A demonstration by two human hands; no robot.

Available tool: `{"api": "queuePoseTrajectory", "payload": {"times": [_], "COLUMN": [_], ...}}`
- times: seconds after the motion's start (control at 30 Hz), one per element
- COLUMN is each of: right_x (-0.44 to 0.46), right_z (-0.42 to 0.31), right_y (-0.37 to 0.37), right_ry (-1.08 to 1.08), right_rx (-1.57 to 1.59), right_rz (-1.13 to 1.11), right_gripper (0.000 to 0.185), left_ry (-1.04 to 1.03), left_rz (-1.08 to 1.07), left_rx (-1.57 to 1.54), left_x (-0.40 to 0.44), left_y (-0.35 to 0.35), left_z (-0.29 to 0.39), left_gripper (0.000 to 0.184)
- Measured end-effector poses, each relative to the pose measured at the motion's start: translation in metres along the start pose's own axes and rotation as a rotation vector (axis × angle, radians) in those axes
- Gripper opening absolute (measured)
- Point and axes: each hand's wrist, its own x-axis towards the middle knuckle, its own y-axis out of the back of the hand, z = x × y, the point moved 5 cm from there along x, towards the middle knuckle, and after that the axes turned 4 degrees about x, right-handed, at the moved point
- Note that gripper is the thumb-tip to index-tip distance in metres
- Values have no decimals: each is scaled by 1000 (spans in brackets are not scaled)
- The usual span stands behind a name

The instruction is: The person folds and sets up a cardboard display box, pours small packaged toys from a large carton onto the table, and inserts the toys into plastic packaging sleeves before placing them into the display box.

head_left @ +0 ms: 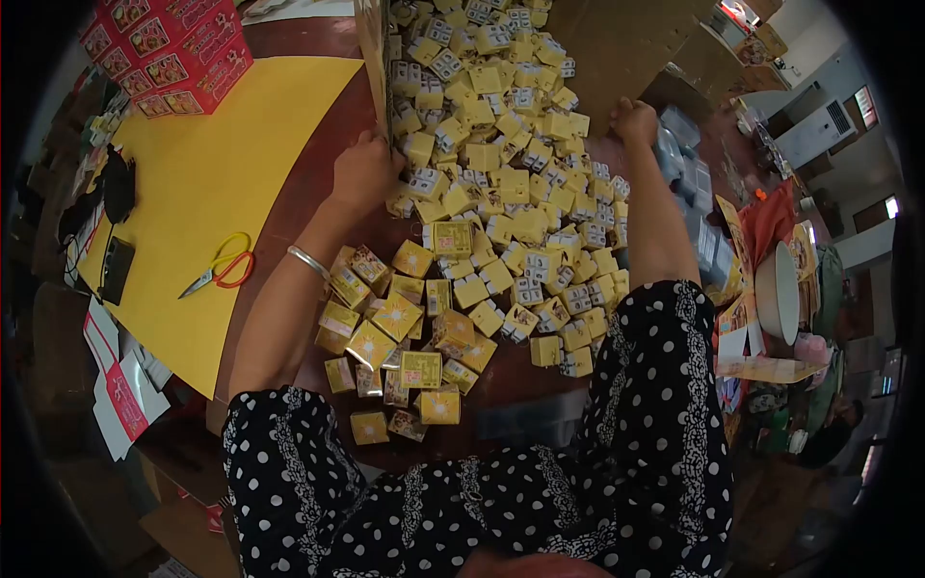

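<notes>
A cardboard box (617, 48) lies open towards me at the top of the view, and many small yellow boxes (511, 183) spill out of it over the dark red table. My left hand (366, 171) is closed around the edge of the box's left wall. On the other side, my right hand (634, 122) has its fingers curled on the right-hand cardboard edge. Below the left forearm sits a looser heap of shiny yellow-gold cartons (395, 318). Part of the box's inside lies beyond the top of the frame.
A yellow sheet (289, 125) covers the table's left part, with scissors (224, 265) on it and a red printed carton (169, 53) behind. Clear plastic packages (696, 183) lie right of my right arm. A white bowl (777, 294) stands on edge further right.
</notes>
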Motion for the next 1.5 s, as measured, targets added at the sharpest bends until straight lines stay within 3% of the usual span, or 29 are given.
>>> {"api": "queuePoseTrajectory", "payload": {"times": [0.07,0.1,0.13,0.17,0.23,0.27,0.3,0.33,0.37,0.43,0.57,0.67,0.73,0.77,0.83,0.93,1.07,1.13,1.2,1.23,1.3,1.33,1.4,1.5], "right_x": [-2,6,-5,-37,-99,-116,-128,-145,-175,-364,-499,-535,-557,-567,-588,-595,-610,-599,-574,-565,-560,-560,-552,-565], "right_z": [1,1,8,-16,-80,-100,-119,-134,-134,-206,-182,-134,-103,-86,-51,-5,47,54,81,99,146,165,196,187], "right_y": [-16,-17,-12,1,34,43,48,54,83,62,101,125,137,148,164,200,245,302,346,352,346,343,324,304], "right_ry": [-82,-29,26,24,82,149,339,526,518,601,701,796,404,396,420,264,119,491,737,733,844,839,788,775], "right_rx": [114,231,342,563,951,1126,1197,1257,1243,1145,879,614,762,763,678,593,722,483,57,58,-372,-373,-479,-322], "right_rz": [11,272,535,487,365,291,235,184,215,-41,-413,-424,-1025,-1023,-1101,-1011,-953,-780,-359,-357,-238,-233,-428,-356], "right_gripper": [41,24,22,19,11,22,16,11,11,21,48,50,40,40,25,15,24,32,42,42,34,34,18,12], "left_ry": [-6,69,143,136,352,252,149,142,130,126,177,174,226,243,228,294,284,274,332,333,396,392,431,444], "left_rz": [-26,-184,-345,-355,-209,-145,-82,-36,6,119,214,118,35,-28,-196,-370,-758,-899,-1003,-1008,-1056,-1063,-1015,-975], "left_rx": [-4,-15,-25,-28,-666,-442,-219,-408,-603,-697,-938,-1095,-1161,-1184,-1245,-1490,-1720,-1798,-1910,-1908,-2040,-2037,-2149,-2167], "left_x": [1,1,1,8,8,0,-13,-28,-39,-89,-208,-282,-314,-325,-346,-366,-392,-400,-408,-410,-411,-410,-404,-392], "left_y": [10,12,9,1,-23,30,100,125,146,202,242,236,220,212,189,159,114,102,94,88,80,79,78,67], "left_z": [-4,-9,-17,-43,-104,-81,-51,-51,-49,-10,53,100,133,150,176,211,248,260,262,261,262,267,277,288], "left_gripper": [29,32,34,34,27,31,38,42,47,55,66,63,53,40,31,20,11,11,21,21,13,13,29,74]}}
